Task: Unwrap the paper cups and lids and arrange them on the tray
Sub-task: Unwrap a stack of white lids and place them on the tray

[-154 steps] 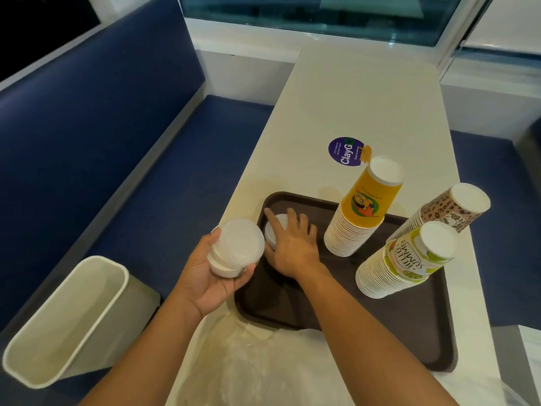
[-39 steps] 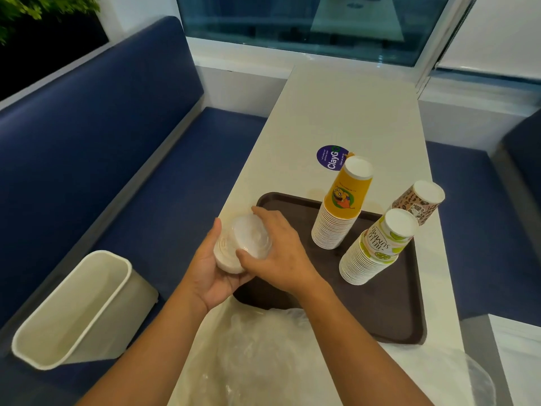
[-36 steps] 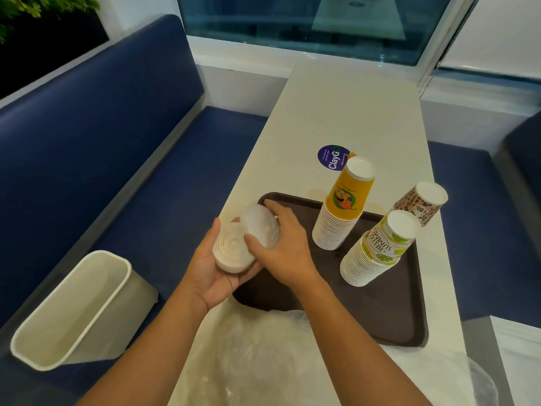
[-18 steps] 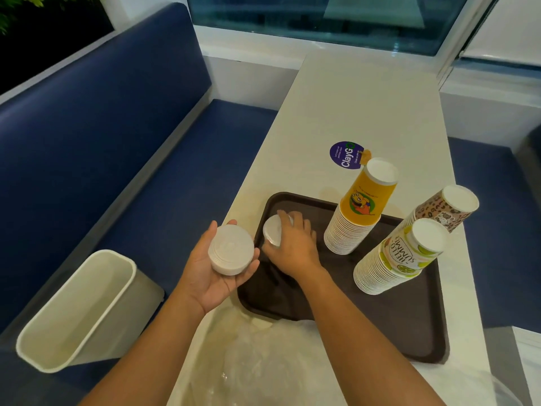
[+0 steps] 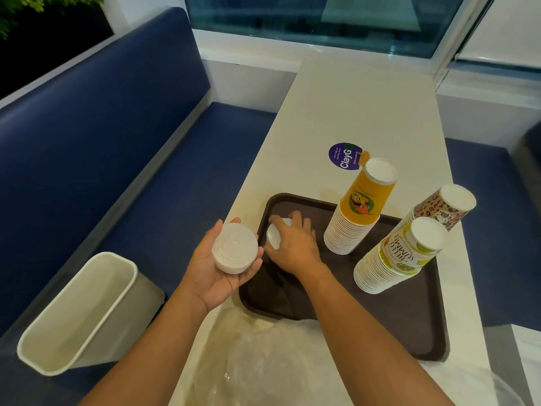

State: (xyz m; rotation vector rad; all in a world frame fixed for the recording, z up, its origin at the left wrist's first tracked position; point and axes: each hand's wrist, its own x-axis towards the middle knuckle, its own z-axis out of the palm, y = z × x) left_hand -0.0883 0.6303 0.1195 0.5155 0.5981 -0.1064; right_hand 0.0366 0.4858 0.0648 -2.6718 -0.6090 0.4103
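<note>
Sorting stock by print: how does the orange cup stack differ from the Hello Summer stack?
The orange cup stack shows a cartoon face; the Hello Summer stack shows lime slices and lettering. The orange cup stack stands farther back on the tray; the Hello Summer stack nearer, to its right. Both stand inverted, bases up.

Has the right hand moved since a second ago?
Yes. The right hand went rightward, off the lid stack held by the left hand and in over the tray's far left corner, where it grips a single lid.
</note>
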